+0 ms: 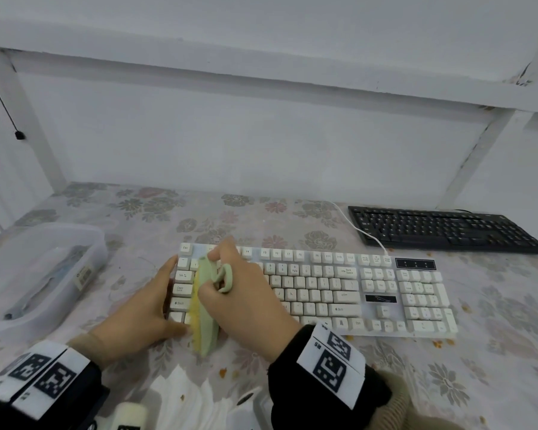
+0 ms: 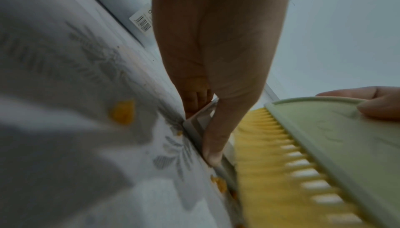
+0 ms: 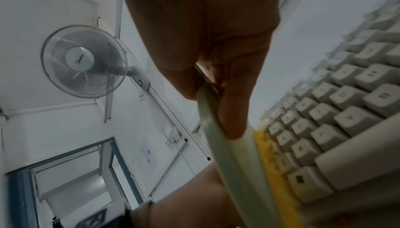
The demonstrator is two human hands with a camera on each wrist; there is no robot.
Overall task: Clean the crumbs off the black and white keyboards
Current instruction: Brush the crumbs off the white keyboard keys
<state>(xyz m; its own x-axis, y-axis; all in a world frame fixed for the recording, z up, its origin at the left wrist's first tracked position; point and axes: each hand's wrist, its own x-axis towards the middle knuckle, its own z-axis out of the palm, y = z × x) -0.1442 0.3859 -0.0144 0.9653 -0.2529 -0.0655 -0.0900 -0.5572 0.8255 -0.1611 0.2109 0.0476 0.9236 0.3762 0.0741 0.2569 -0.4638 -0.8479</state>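
The white keyboard [image 1: 323,293] lies mid-table on a flowered cloth, and the black keyboard [image 1: 441,228] lies behind it at the right. My left hand [image 1: 146,308] holds the white keyboard's left end, thumb on the front corner [image 2: 213,154]. My right hand [image 1: 239,293] grips a pale green brush [image 1: 204,321] with yellow bristles [image 3: 266,146] that stand on the keys at the left end. In the left wrist view the brush [image 2: 324,137] is blurred just right of the thumb. Orange crumbs [image 2: 122,112] lie on the cloth beside the keyboard edge [image 2: 194,129].
A clear plastic box [image 1: 44,268] stands at the left. White tissue [image 1: 184,395] lies at the near edge, with crumbs [image 1: 222,372] close by. A white cable [image 1: 364,232] runs behind the keyboards. White frame posts and a wall bound the back.
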